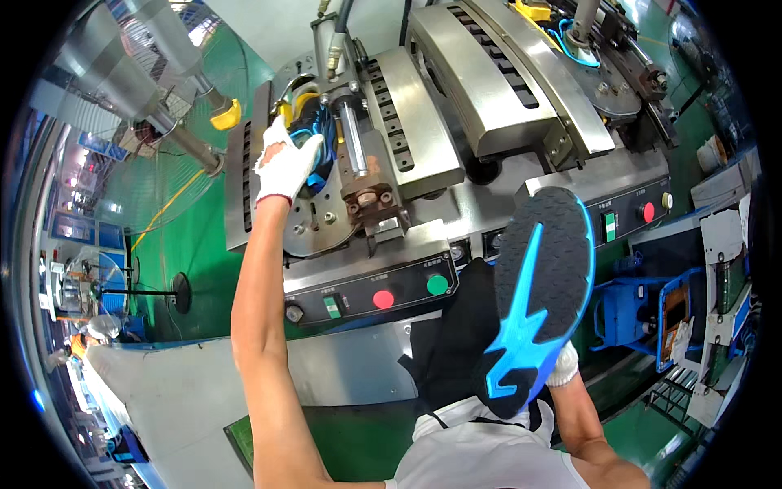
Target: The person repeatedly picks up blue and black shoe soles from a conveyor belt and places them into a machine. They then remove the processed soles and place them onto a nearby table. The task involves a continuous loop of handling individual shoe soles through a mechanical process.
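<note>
My right hand [564, 364], in a white knit glove, grips a shoe near its lower end. The sole [538, 269] of that shoe faces me, black with a bright blue zigzag and blue edging; its upper is hidden behind it, as are most of my right fingers. My left hand [287, 165], also gloved in white, reaches over the left machine station with its thumb apart from its fingers. Beside that thumb sits a dark blue shoe [324, 163] with light blue trim, partly covered by the hand and the machine parts. Whether the left fingertips press on it is unclear.
A metal clamping cylinder [352, 134] stands right of the dark blue shoe. Slotted steel covers [411, 122] flank the stations. Button panels [371, 285] run along the front edge. Yellow-tipped cylinder rods [224, 116] hang at upper left. A blue frame cart [631, 314] stands at right.
</note>
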The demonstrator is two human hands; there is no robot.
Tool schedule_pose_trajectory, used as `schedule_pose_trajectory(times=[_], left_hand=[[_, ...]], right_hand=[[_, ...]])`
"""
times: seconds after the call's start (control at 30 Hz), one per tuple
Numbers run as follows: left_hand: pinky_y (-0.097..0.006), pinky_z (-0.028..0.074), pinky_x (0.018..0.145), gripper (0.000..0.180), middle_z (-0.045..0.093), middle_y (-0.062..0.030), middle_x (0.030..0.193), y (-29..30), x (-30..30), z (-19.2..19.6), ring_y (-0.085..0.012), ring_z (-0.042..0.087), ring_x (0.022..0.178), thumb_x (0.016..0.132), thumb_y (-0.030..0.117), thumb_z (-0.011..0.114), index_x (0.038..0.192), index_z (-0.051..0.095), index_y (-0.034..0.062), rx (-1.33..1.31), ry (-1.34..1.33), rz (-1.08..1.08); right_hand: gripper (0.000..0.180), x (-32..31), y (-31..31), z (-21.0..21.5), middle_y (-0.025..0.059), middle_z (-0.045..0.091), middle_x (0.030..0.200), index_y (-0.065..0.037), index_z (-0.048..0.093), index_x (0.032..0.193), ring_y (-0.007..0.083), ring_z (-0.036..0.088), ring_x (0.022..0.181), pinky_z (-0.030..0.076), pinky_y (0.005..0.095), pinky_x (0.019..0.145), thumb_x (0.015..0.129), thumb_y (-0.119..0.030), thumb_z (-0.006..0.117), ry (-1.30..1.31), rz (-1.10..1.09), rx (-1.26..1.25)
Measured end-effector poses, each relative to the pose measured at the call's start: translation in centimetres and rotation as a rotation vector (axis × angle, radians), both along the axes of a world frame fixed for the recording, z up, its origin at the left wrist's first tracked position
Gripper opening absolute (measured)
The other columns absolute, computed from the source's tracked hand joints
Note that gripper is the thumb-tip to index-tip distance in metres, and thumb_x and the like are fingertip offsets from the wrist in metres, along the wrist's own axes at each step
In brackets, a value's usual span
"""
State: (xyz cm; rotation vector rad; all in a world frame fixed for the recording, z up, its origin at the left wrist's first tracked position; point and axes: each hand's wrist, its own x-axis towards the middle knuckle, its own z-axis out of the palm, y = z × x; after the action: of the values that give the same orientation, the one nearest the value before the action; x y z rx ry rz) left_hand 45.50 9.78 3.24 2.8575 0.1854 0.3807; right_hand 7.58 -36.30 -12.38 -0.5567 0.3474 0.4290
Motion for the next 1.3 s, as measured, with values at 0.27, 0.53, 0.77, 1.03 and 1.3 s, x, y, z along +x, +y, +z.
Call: schedule_pose_trajectory(times=[0.27,0.53,0.77,1.03,1.3], left_hand=[[-0.051,0.051,0.106,0.073,0.066,-0.0263,0.135,1.4,7.4,-0.4,-0.0440,0.065,0.125,0.082,0.051,0.072,0.136,0.058,0.0038,0.114,0.172,0.042],[-0.040,0.052,0.103,0.060,0.070,-0.0214,0.126,4.9,-8.6,9.0,-0.0325,0.069,0.114,0.086,0.035,0.080,0.133,0.063,0.0011,-0.166,-0.313,-0.031],[-0.038,0.055,0.094,0.045,0.066,-0.0146,0.115,5.5,-34.4,5.1,-0.0259,0.068,0.102,0.080,0.005,0.078,0.121,0.061,-0.0012,-0.285,-0.390,0.097],[-0.049,0.054,0.085,0.048,0.065,-0.0169,0.106,9.3,-50.9,-8.4,-0.0401,0.067,0.095,0.074,0.018,0.085,0.115,0.064,0.0061,-0.201,0.039,0.476],[-0.052,0.054,0.091,0.052,0.062,-0.0177,0.118,8.6,-55.4,-17.4,-0.0398,0.066,0.108,0.071,0.023,0.087,0.116,0.066,0.0060,-0.244,0.114,0.528]], right_hand=[[0.101,-2.8,-1.3,5.1,0.0137,0.049,0.161,-0.007,0.037,0.164,0.0344,0.054,0.141,0.047,0.0516,0.118,0.080,-0.026,0.090,-0.088,-0.123,-0.136],[0.111,0.0,1.3,8.1,0.0140,0.048,0.162,-0.006,0.036,0.165,0.0307,0.053,0.142,0.049,0.0450,0.114,0.069,-0.007,0.092,-0.171,-0.073,-0.180],[0.054,6.1,8.5,14.1,0.0118,0.065,0.121,0.000,0.059,0.134,0.0216,0.069,0.099,0.060,0.0357,0.084,0.082,0.001,0.076,-0.304,0.000,-0.462],[0.024,27.0,26.9,23.6,0.0089,0.077,0.101,-0.001,0.074,0.111,0.0174,0.074,0.086,0.062,0.0366,0.078,0.091,-0.015,0.077,-0.569,0.321,-0.562],[0.041,45.3,38.7,18.3,0.0151,0.079,0.105,-0.001,0.073,0.119,0.0262,0.076,0.091,0.062,0.0384,0.082,0.083,-0.019,0.083,-0.450,0.514,-1.443]])
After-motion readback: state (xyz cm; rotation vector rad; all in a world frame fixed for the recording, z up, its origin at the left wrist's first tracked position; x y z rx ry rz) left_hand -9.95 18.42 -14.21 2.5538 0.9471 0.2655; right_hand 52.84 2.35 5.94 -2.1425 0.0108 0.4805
